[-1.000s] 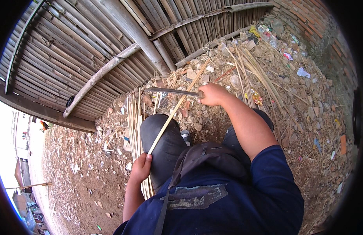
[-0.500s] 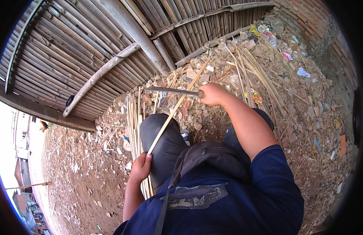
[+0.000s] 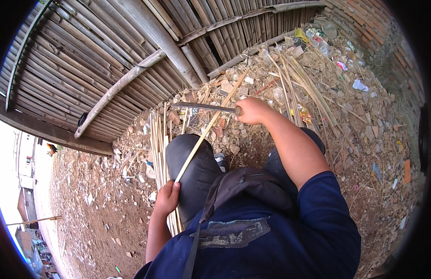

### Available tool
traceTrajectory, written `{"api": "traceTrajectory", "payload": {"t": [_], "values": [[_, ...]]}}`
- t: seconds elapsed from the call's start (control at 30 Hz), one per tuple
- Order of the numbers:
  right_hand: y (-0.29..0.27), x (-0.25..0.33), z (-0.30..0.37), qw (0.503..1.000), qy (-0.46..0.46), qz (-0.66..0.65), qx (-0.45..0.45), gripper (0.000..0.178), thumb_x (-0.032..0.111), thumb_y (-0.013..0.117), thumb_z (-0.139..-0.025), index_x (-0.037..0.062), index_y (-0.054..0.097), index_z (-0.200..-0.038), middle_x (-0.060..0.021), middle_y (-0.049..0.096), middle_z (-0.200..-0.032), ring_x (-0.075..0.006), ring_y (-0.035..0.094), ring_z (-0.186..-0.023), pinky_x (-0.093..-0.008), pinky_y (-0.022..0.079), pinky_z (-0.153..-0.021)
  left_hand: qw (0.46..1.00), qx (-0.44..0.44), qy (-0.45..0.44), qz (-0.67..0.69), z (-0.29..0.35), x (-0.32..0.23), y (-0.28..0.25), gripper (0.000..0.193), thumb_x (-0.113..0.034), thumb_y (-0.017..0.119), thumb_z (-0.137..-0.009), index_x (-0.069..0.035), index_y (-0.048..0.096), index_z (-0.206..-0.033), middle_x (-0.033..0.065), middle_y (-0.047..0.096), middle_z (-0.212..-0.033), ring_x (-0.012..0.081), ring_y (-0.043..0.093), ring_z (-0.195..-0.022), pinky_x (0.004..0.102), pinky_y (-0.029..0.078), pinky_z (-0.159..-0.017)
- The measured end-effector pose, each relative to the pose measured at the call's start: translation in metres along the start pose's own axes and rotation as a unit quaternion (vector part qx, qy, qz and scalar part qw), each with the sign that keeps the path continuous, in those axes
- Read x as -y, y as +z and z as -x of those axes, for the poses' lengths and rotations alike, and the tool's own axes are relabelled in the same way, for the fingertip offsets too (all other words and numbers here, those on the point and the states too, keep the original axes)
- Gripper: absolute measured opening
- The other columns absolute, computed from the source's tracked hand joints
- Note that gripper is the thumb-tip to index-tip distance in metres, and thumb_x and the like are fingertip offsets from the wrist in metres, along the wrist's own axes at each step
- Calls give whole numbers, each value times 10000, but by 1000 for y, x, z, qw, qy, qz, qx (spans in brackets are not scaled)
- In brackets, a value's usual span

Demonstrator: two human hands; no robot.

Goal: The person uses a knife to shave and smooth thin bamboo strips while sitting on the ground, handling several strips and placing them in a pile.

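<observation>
My left hand [image 3: 167, 197] is closed round the near end of a long pale bamboo strip [image 3: 197, 145], which slants away across my left knee. In my right hand [image 3: 250, 110] is the handle of a long-bladed knife [image 3: 200, 106]. Its dark blade points left and crosses the strip toward the far end; whether the edge bites into the strip I cannot tell. Beside my left leg lies a bundle of similar strips [image 3: 158, 139], running back under my left forearm.
More split strips [image 3: 308, 83] lie on the ground at the far right. A bamboo-slat wall [image 3: 94, 60] rises ahead and to the left, a brick wall [image 3: 387, 32] at the far right. Rubble, straw and plastic litter [image 3: 359, 85] cover the dirt. A dark bag [image 3: 248, 188] rests on my lap.
The knife blade has shifted very slightly to the left. Both hands keep their hold, and the strip stays in nearly the same place.
</observation>
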State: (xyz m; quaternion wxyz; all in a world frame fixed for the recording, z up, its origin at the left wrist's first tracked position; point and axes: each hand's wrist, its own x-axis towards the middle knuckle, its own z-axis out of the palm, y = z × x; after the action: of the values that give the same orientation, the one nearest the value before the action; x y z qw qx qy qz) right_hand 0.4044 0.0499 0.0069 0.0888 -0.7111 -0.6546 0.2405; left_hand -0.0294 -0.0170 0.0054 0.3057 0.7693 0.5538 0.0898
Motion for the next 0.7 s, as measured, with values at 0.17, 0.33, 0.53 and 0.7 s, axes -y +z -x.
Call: {"api": "traceTrajectory", "payload": {"t": [0.17,0.33,0.53,0.7], "values": [[-3,3,1,1000,1,2,7,464,333,755,-847,97,679,-1239,-180,700,-1183,-346,670,-1117,-459,540,-964,1000,-4,1,-3,0,2,1,442,-410,489,-1065,-14,529,-874,224,605,-709,403,613,-684,462,479,-664],[-8,6,3,1000,4,-7,18,485,335,763,-841,93,675,-1252,-181,704,-1179,-348,670,-1114,-457,537,-965,1000,0,-5,0,0,1,0,435,-407,494,-1065,-15,537,-882,216,603,-704,378,608,-670,454,478,-660],[-13,-14,3,997,32,-51,-44,490,329,775,-828,109,677,-1256,-175,706,-1180,-349,674,-1101,-458,537,-955,999,-4,1,32,0,-3,1,430,-403,494,-1065,-9,547,-902,224,602,-703,389,604,-669,453,476,-656],[-23,0,15,1000,17,4,-24,432,286,756,-827,73,684,-1196,-183,704,-1164,-359,671,-1084,-455,540,-935,1000,-17,-4,-11,3,0,3,406,-382,490,-1064,-12,539,-905,263,626,-739,471,622,-735,504,478,-673]]}}
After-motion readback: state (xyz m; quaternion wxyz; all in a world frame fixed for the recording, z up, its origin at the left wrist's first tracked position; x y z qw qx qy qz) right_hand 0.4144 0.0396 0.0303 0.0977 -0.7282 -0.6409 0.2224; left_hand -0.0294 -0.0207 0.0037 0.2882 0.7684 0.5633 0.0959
